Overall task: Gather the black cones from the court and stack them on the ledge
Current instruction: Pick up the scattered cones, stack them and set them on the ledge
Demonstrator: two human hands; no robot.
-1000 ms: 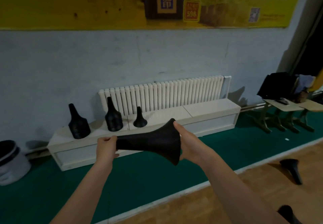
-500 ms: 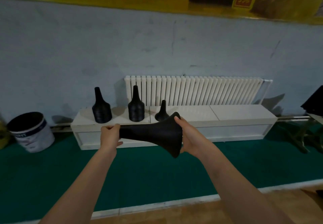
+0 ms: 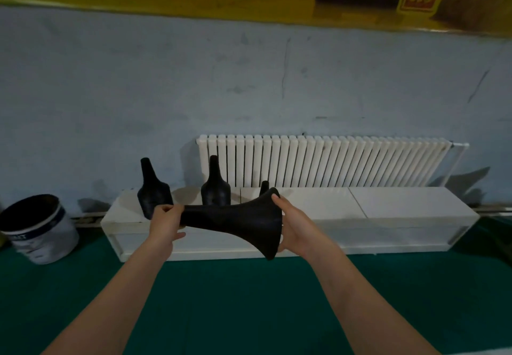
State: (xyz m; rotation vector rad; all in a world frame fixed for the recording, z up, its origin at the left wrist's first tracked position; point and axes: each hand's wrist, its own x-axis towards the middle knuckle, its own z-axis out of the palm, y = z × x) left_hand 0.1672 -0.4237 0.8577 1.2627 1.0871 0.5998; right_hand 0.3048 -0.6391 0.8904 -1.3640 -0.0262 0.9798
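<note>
Left hand (image 3: 166, 221) gripping its neck, right hand (image 3: 297, 224) pinching its rim, I should upend the held cone (image 3: 235, 221) squarely onto the mid-frame short cone (image 3: 264, 187).

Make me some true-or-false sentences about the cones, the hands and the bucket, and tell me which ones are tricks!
1. The left hand and right hand hold one black cone sideways. True.
2. A white radiator is on the wall behind the ledge. True.
3. No cones stand on the ledge. False: a left stack, a middle stack and a small cone stand there.
4. The bucket stands right of the ledge. False: it stands left of it, on the green floor.
</note>
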